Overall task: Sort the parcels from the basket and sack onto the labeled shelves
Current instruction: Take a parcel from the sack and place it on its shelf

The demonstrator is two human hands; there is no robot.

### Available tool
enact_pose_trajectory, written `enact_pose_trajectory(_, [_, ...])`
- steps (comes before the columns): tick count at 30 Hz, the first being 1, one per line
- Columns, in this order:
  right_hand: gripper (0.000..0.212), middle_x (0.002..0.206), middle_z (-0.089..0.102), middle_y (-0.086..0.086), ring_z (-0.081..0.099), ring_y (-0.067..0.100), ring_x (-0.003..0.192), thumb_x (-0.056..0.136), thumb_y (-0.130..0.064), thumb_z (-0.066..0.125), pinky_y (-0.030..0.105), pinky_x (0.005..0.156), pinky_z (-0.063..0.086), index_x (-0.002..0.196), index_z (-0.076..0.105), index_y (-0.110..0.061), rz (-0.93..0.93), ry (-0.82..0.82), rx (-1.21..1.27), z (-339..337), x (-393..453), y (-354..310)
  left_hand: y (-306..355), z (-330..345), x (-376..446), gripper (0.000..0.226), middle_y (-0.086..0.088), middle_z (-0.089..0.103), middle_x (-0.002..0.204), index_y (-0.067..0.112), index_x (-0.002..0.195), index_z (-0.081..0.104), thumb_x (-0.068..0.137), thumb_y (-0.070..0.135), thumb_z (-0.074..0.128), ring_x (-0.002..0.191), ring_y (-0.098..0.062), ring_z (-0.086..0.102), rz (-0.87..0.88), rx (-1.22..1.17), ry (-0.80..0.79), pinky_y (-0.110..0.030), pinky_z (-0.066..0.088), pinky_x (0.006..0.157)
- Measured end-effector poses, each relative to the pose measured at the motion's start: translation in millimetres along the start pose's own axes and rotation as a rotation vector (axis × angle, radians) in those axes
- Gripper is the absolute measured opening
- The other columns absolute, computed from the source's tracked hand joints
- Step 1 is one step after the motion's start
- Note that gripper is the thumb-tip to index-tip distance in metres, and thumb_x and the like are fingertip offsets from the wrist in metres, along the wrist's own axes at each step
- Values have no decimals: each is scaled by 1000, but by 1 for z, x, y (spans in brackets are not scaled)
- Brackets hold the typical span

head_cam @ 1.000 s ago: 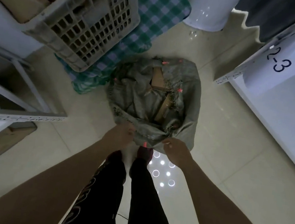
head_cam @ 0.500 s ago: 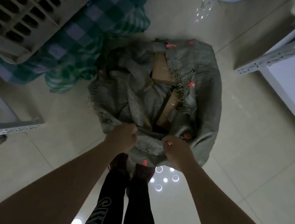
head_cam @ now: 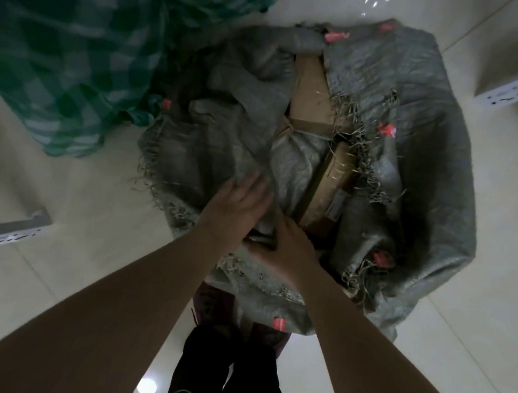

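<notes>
Both of your hands have let go of the sack's near rim and moved forward into its mouth. Your left hand [head_cam: 237, 206] lies flat with straight fingers on the grey cloth inside the sack [head_cam: 417, 170]. Your right hand [head_cam: 287, 248] is just beside it, fingers stretched out and reaching down toward the brown parcels; its fingertips are partly hidden, but it does not look to be holding anything. The sack sits on the floor [head_cam: 484, 289] right in front of your feet. One brown parcel [head_cam: 311, 95] lies at the far side of the sack's mouth, and another parcel [head_cam: 327, 188] leans just past your right hand. A green checked bag [head_cam: 92, 29] lies on the floor to the sack's far left, touching it.
</notes>
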State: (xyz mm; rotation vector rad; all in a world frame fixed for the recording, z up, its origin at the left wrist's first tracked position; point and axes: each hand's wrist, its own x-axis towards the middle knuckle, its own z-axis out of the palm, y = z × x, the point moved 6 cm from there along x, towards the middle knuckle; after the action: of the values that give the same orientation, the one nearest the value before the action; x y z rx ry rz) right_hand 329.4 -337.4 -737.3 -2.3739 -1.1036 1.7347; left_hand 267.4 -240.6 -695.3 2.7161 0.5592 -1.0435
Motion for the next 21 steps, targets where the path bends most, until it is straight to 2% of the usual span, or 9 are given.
enact_pose_trajectory(2, [113, 162, 10, -1, 15, 26, 148, 80, -67, 61, 55, 119, 9, 155, -11, -25, 58, -84, -85, 13, 10, 6, 2, 6, 13, 73, -11, -19, 159, 19, 153, -9, 100, 25, 40, 146, -31, -18, 55, 117, -34, -51, -6, 117])
enact_pose_trajectory(4, [109, 161, 18, 1, 20, 27, 145, 81, -57, 65, 57, 119, 6, 156, -6, -21, 78, -91, -159, 22, 13, 9, 1, 11, 24, 71, -10, -22, 158, 23, 153, -8, 100, 26, 40, 145, -32, -22, 81, 214, -103, -53, -12, 114])
enact_pose_trajectory(7, [74, 152, 35, 3, 26, 27, 142, 91, -40, 56, 53, 119, 8, 153, 18, -26, 22, -41, -168, 28, 13, 7, -1, 12, 34, 59, -9, -19, 159, 25, 151, 20, 98, 32, 43, 145, -34, -20, 93, 301, -179, -55, -13, 113])
enact_pose_trajectory(10, [54, 143, 42, 3, 29, 27, 138, 97, -32, 49, 46, 118, 9, 147, 32, -32, -127, 1, -229, 28, 1, -4, -7, 7, 27, 48, -7, 2, 162, 23, 143, 40, 96, 34, 47, 148, -32, -9, 83, 300, -149, -55, -12, 114])
enact_pose_trajectory(13, [52, 142, 42, 3, 29, 26, 137, 97, -45, 46, 41, 115, 18, 146, 37, -31, -187, -30, -165, 27, -10, -6, -19, 7, 11, 56, -6, 12, 161, 18, 150, 28, 98, 31, 44, 148, -30, 0, 69, 294, -135, -53, -12, 115])
enact_pose_trajectory(16, [63, 136, 53, 4, 42, 27, 130, 93, -70, 30, 41, 107, 35, 133, 54, -28, -136, -25, 111, 21, -17, -4, -34, 9, -6, 48, -6, 25, 156, 17, 145, 35, 99, 27, 40, 147, -29, 9, 36, 254, -164, -54, -8, 117])
enact_pose_trajectory(18, [66, 123, 61, 15, 54, 32, 116, 97, -64, 29, 44, 98, 45, 121, 63, -12, -45, 25, 328, 12, -21, -5, -43, 8, -15, 45, -5, 27, 156, 18, 145, 37, 101, 24, 34, 146, -28, 12, -18, 186, -163, -53, -4, 118])
enact_pose_trajectory(19, [61, 118, 62, 19, 57, 35, 110, 101, -55, 33, 44, 94, 48, 118, 64, -6, -22, 66, 334, 7, -21, -6, -45, 6, -19, 46, -5, 28, 155, 18, 146, 34, 101, 24, 33, 146, -27, 12, -44, 163, -157, -53, -4, 118])
enact_pose_trajectory(21, [45, 112, 63, 16, 60, 32, 103, 103, -42, 37, 40, 87, 50, 116, 65, -9, -60, 139, 167, 0, -18, -12, -50, 2, -24, 52, -4, 30, 153, 18, 150, 25, 99, 24, 35, 146, -29, 11, -83, 155, -136, -54, -5, 117])
